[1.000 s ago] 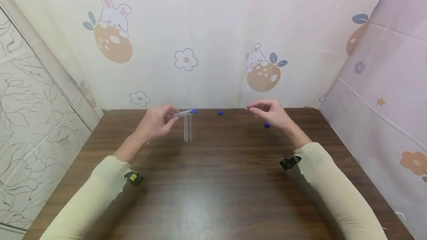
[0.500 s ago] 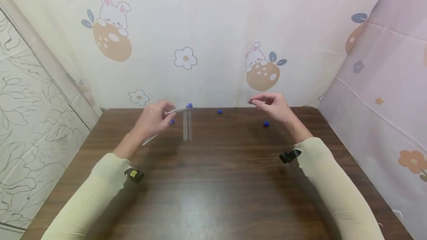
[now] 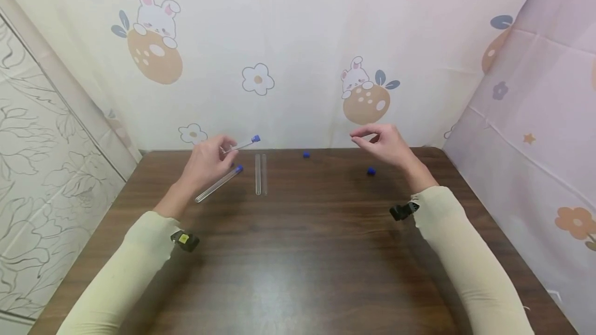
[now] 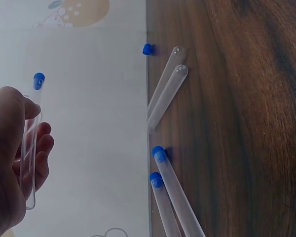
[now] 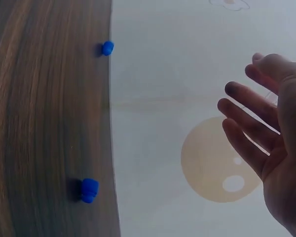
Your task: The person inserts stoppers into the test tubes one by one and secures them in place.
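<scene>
My left hand [image 3: 205, 162] grips a clear test tube [image 4: 28, 163] with a blue cap [image 4: 38, 81], raised over the far left of the table. The thumb lies along the tube, and the capped end sticks out beyond the fingers. Below this hand, two capped test tubes [image 4: 180, 202] lie slanted on the wood, one mostly hidden by the hand in the head view. Just right of them, two uncapped test tubes [image 3: 258, 174] lie side by side. My right hand [image 3: 386, 146] hovers near the back edge, holding nothing, with thumb and index tips close together and the other fingers loosely bent.
One loose blue cap [image 3: 306, 155] sits near the table's back edge, and another blue cap [image 3: 371, 171] lies beneath my right hand. A printed curtain [image 3: 298, 66] hangs directly behind the brown wooden table [image 3: 298, 252]. More fabric closes off both sides.
My left hand has drawn back left and slightly up with the capped tube, uncovering a capped tube on the table. The right hand has risen a little.
</scene>
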{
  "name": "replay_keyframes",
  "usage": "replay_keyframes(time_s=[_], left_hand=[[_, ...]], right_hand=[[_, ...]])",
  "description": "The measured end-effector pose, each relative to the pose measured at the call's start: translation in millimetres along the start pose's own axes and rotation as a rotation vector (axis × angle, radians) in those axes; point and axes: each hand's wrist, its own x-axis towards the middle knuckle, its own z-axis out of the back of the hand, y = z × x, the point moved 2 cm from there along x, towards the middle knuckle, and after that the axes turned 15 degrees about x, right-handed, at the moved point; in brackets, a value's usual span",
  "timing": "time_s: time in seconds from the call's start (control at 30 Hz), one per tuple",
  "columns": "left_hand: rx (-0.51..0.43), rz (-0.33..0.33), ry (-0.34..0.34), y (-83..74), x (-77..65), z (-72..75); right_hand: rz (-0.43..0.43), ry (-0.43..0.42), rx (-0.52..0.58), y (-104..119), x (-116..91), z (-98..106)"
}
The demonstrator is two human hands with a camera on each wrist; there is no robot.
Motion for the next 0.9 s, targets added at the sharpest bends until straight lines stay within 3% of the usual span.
replay_keyframes(time_s=[0.2, 0.43, 0.9], left_hand=[[0.013, 0.0, -0.015, 4.6, -0.3, -5.4], [0.006, 0.014, -0.011, 9.4, -3.0, -8.8], [-0.001, 0.068, 0.055, 12.3, -17.2, -22.6]], right_hand=[[0.052, 0.045, -0.174, -8, -2, 2], [0.017, 0.081, -0.277, -15, -1, 1], [-0.074, 0.198, -0.36, -36, -5, -4]])
